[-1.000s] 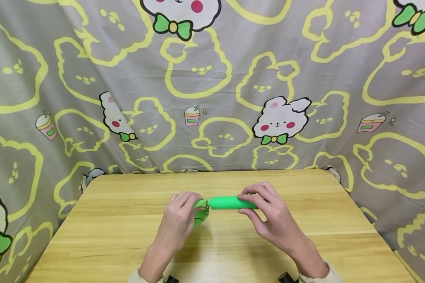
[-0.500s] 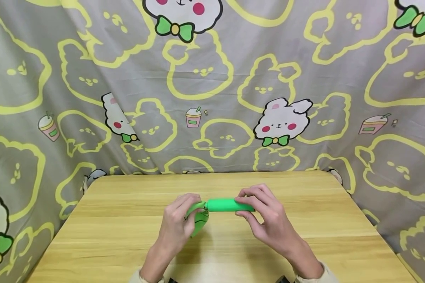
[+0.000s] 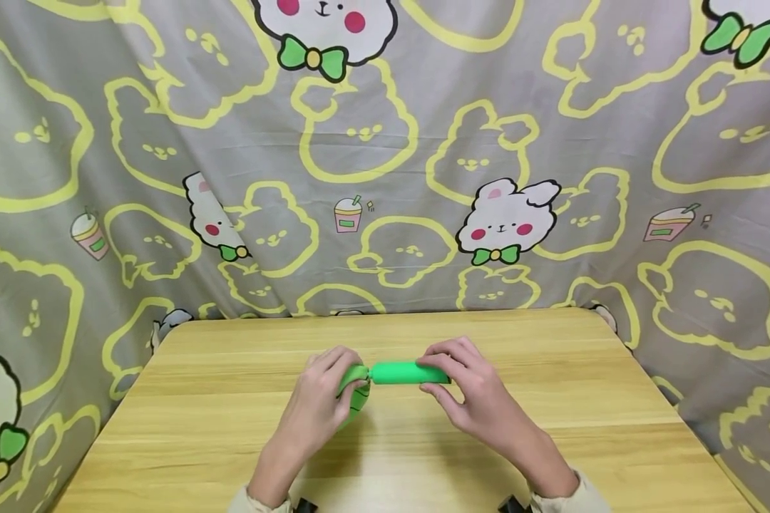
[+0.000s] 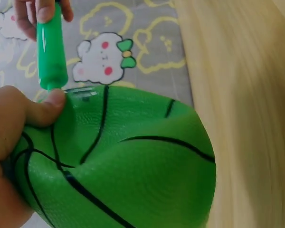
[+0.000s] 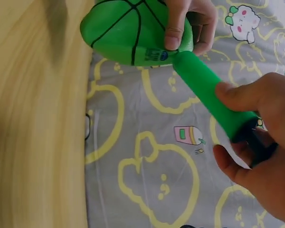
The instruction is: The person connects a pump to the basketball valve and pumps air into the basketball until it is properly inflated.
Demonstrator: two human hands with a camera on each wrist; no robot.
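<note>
A soft, partly collapsed green ball (image 4: 147, 175) with black lines is in my left hand (image 3: 314, 402), which pinches it with the thumb beside the pump's tip. In the head view that hand hides much of the ball. My right hand (image 3: 481, 392) holds a green hand pump (image 3: 398, 372) by its barrel, thumb on one side and fingers on the other. Lying nearly level, the pump meets the ball at its narrow end. Its black handle (image 5: 261, 149) shows close behind the barrel, within my right hand. Whether a needle sits inside the ball is hidden.
Both hands are above a light wooden table (image 3: 218, 370). A grey curtain (image 3: 398, 157) with yellow outlines and white cartoon animals hangs behind the table and along its sides. Dark camera mounts (image 3: 512, 504) show near the sleeves.
In the head view both hands, the pump and the ball have shifted slightly to the left. The pump stays against the ball, and both grips look the same. The camera has moved a little.
</note>
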